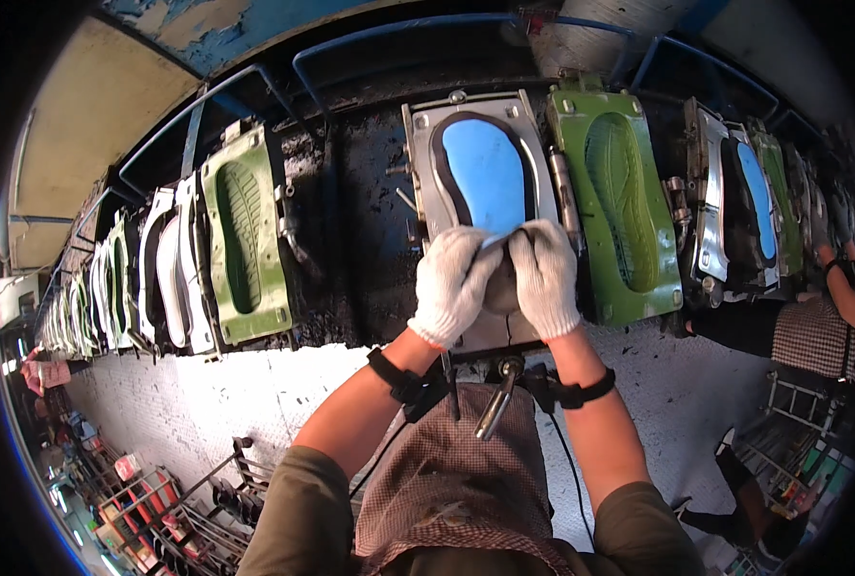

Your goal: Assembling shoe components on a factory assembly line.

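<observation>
A blue insole [485, 173] lies on a raised dark foot-shaped form, framed by the silvery metal shoe-sole mould [425, 182] in front of me. Both my hands wear white knitted gloves. My left hand [453, 285] is closed on the near end of the insole, thumb and fingers pinched together. Beside it, my right hand [548, 278] grips the same end from the other side. Between the hands the insole's edge looks lifted and bent. The gloves cover part of the form's near end, and the exact fingertip contact is hidden.
Right of the mould is a green half [621, 202] with a sole-shaped hollow; another green half [245, 235] is to the left. A metal handle [500, 398] juts toward me. Blue rails [389, 34] run behind. Another person [816, 331] works at far right; racks [216, 509] stand lower left.
</observation>
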Motion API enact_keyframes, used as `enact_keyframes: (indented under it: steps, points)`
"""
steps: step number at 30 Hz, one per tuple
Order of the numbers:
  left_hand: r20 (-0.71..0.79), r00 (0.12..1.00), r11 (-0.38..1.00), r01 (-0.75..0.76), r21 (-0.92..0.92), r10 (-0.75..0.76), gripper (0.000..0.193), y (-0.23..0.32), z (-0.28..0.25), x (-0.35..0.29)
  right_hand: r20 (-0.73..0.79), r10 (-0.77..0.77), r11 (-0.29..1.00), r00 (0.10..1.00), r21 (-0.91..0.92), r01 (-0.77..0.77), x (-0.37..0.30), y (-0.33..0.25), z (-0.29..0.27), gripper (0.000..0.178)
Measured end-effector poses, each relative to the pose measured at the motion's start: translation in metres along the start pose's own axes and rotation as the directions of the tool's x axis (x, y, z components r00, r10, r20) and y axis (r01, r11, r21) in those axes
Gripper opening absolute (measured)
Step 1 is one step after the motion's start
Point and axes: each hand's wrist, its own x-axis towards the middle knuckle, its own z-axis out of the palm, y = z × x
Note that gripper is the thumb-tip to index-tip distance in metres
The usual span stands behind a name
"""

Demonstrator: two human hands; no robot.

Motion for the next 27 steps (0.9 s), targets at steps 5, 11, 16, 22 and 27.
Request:
enact_keyframes:
  steps: [5,11,16,22,27]
  points:
    - [-0.270,0.937,0.975,0.220,-0.036,-0.222,0.031,0.007,0.029,0.003,-0.058,0.000,0.990,0.998,-0.138,-0.008,0.007,0.001,0.018,0.036]
    - [-0.268,0.933,0.968,0.250,0.004,-0.240,0.040,0.010,0.030,-0.004,-0.048,-0.091,0.990,0.995,-0.117,0.084,0.000,0.009,0.020,0.036]
    - [-0.300,0.944,0.977,0.177,0.115,-0.136,0.036,0.013,0.034,-0.012,0.024,-0.126,0.986,0.992,-0.105,0.128,-0.002,0.015,0.012,0.035]
    - [0.221,0.958,0.970,-0.212,0.122,0.182,0.016,0.006,-0.021,-0.010,0.251,-0.216,0.976,0.944,0.092,0.199,-0.003,0.005,-0.027,0.021]
    - [0.267,0.903,0.892,-0.397,0.215,0.338,0.042,0.006,-0.019,-0.025,0.452,-0.168,0.977,0.876,-0.044,0.210,0.037,-0.013,-0.039,0.015]
